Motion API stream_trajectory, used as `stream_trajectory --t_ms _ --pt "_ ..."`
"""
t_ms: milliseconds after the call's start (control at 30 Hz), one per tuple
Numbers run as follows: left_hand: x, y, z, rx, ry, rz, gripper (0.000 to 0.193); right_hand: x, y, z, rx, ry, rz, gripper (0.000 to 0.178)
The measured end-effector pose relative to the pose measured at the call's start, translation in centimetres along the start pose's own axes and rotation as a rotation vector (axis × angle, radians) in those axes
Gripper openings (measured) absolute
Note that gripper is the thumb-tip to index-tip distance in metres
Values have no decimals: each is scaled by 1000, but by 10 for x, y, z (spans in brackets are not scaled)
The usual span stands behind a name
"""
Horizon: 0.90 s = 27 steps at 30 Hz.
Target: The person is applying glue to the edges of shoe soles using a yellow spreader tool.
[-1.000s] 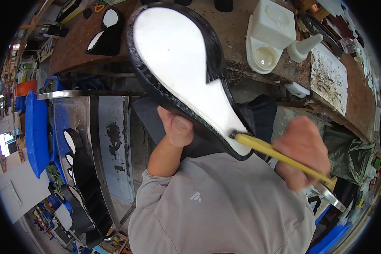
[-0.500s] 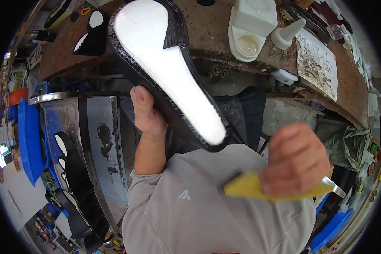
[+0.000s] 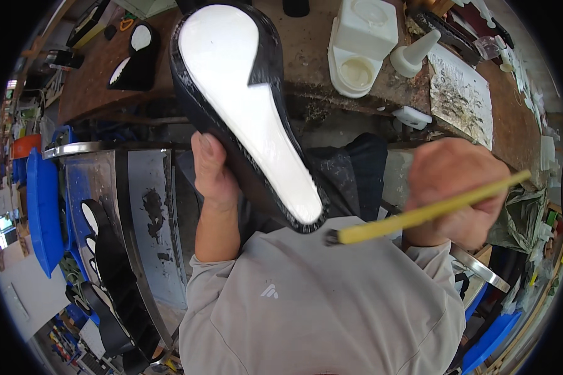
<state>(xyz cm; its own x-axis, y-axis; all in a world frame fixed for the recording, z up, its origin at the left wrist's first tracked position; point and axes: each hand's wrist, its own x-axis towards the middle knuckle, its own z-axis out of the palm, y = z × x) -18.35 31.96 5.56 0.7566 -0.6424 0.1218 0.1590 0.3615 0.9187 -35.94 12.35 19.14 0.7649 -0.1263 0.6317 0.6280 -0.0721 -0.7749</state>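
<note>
My left hand (image 3: 214, 169) grips a black, sole-shaped piece (image 3: 231, 75) by its side. The thumb shows along the edge, and the other fingers are hidden behind the piece. Its upward face is white, broad and rounded at the far end, narrow at the near end, with a notch on the right side. My right hand (image 3: 453, 187), blurred, is closed around a long yellow-handled brush (image 3: 406, 219). The brush's dark tip points left, just below and right of the piece's narrow end, seemingly apart from it.
On the brown workbench (image 3: 169, 94) stand a white plastic dispenser (image 3: 363, 47) with a round cup, a white nozzle cap (image 3: 413, 55) and a stained sheet (image 3: 461, 94). Another black-and-white piece (image 3: 136, 59) lies far left. Several similar black pieces (image 3: 112, 275) stand on my left beside a metal-edged cabinet.
My right hand has moved up and right with the brush, whose handle now slants upward to the right. The sole-shaped piece has shifted slightly and turned a little in my left hand.
</note>
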Motion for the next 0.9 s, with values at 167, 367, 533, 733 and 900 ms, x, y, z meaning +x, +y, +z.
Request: stream_trajectory --t_ms 167,367,533,733,900 --pt "-16 -11 -1 43 -144 39 101 6 16 9 -176 133 192 11" --pt "-25 -23 4 0 -131 -120 102 68 29 -6 -380 301 70 18" --pt "-17 -9 3 -31 -166 -105 102 29 19 -2 -712 -179 -302 19" --pt "14 -11 15 -320 -331 -117 98 -41 52 -18 -17 278 320 15" --pt "61 -43 19 -650 -193 -237 75 -53 134 -4 49 -118 1043 36"
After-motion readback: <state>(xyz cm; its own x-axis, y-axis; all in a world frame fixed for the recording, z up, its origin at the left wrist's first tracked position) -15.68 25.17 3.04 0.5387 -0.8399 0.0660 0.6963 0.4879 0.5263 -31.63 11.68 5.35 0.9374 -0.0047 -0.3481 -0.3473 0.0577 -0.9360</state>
